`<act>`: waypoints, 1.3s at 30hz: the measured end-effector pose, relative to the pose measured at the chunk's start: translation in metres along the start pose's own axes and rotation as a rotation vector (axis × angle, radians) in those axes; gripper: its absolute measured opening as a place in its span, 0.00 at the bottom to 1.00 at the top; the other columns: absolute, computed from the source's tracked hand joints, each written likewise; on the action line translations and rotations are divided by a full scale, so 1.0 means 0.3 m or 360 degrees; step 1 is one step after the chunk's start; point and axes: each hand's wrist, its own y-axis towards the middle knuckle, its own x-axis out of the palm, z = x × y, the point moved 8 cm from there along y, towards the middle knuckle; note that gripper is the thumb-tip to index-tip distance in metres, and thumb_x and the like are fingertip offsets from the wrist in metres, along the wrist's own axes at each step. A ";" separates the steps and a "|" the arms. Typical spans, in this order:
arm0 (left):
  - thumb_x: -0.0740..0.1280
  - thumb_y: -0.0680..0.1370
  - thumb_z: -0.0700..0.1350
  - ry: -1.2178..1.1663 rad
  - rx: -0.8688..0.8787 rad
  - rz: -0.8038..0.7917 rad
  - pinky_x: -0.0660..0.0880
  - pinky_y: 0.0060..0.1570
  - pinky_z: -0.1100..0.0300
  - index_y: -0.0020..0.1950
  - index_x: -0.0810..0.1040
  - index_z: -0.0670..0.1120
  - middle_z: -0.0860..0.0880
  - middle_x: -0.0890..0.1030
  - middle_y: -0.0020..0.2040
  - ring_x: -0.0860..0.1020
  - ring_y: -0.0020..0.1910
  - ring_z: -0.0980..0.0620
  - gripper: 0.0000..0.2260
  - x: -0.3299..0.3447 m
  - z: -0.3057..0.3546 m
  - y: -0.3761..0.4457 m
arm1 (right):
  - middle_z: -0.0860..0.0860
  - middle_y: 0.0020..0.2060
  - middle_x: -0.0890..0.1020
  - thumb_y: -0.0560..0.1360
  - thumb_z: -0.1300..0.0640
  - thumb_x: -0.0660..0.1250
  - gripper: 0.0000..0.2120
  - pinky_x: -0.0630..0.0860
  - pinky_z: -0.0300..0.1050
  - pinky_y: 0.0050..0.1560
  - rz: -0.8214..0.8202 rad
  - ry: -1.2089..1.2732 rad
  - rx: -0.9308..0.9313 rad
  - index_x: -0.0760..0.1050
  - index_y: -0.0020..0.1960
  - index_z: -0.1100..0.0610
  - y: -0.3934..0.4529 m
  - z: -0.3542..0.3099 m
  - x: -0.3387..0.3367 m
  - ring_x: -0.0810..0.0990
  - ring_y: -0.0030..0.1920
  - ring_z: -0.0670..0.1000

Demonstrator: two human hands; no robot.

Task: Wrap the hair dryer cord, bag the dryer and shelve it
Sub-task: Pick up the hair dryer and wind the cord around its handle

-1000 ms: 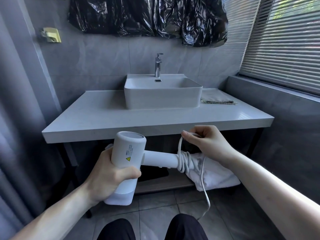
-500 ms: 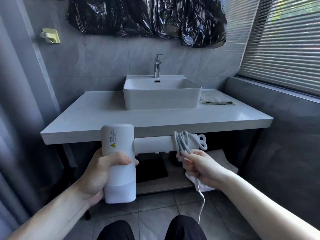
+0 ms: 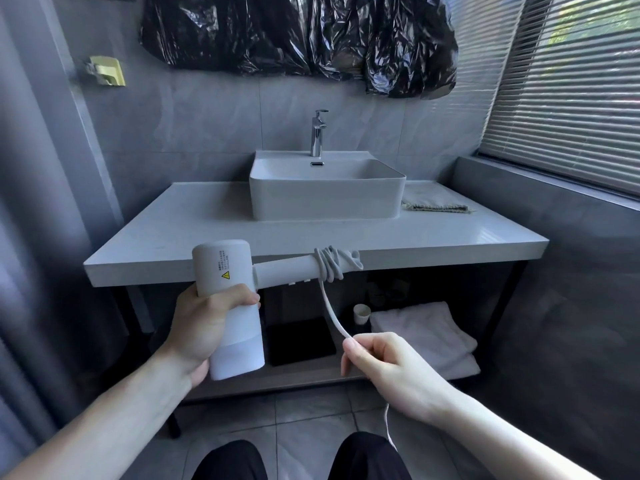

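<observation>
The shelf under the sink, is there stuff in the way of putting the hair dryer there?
Partly. The lower shelf already holds folded white towels on the right, a small cup and a dark flat thing in the middle. The left hand holds the hair dryer in front; the cord is not fully wrapped.

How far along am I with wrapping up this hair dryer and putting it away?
Done: several loops of cord already sit around the hair dryer handle. In hand: your left hand grips the dryer's body while your right hand pulls the loose cord taut, with more trailing toward the floor. Left: finish winding, bag it, then set it on the shelf under the counter.
</observation>
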 end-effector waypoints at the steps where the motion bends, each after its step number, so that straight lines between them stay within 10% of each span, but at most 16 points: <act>1: 0.78 0.56 0.46 0.0017 0.0011 0.0024 0.80 0.36 0.48 0.52 0.83 0.35 0.40 0.84 0.42 0.81 0.37 0.41 0.28 -0.007 -0.001 0.005 | 0.52 0.30 0.62 0.87 0.45 0.61 0.22 0.59 0.44 0.32 0.0017 -0.0025 -0.0029 0.81 0.43 0.57 -0.012 -0.012 -0.008 0.61 0.32 0.51; 14: 0.77 0.59 0.41 0.0317 0.0091 -0.0050 0.77 0.32 0.54 0.44 0.81 0.41 0.48 0.82 0.32 0.79 0.32 0.47 0.16 0.000 -0.039 -0.019 | 0.46 0.25 0.66 0.84 0.54 0.68 0.20 0.62 0.43 0.30 0.0402 0.0153 -0.0336 0.71 0.36 0.63 -0.026 -0.155 -0.173 0.64 0.27 0.46; 22: 0.79 0.55 0.51 0.0655 0.0256 -0.0353 0.75 0.37 0.54 0.45 0.81 0.36 0.32 0.80 0.46 0.79 0.37 0.48 0.26 0.051 -0.011 -0.064 | 0.47 0.27 0.66 0.83 0.53 0.70 0.20 0.62 0.32 0.30 0.0547 0.0054 -0.0322 0.75 0.34 0.58 0.031 -0.197 -0.281 0.63 0.28 0.45; 39: 0.77 0.54 0.49 0.0391 0.0141 -0.0593 0.76 0.35 0.58 0.43 0.83 0.35 0.35 0.82 0.40 0.81 0.36 0.48 0.23 0.112 0.031 -0.150 | 0.50 0.26 0.70 0.82 0.40 0.67 0.30 0.63 0.39 0.31 0.0306 0.0460 0.0123 0.77 0.44 0.69 0.162 0.061 -0.246 0.67 0.27 0.47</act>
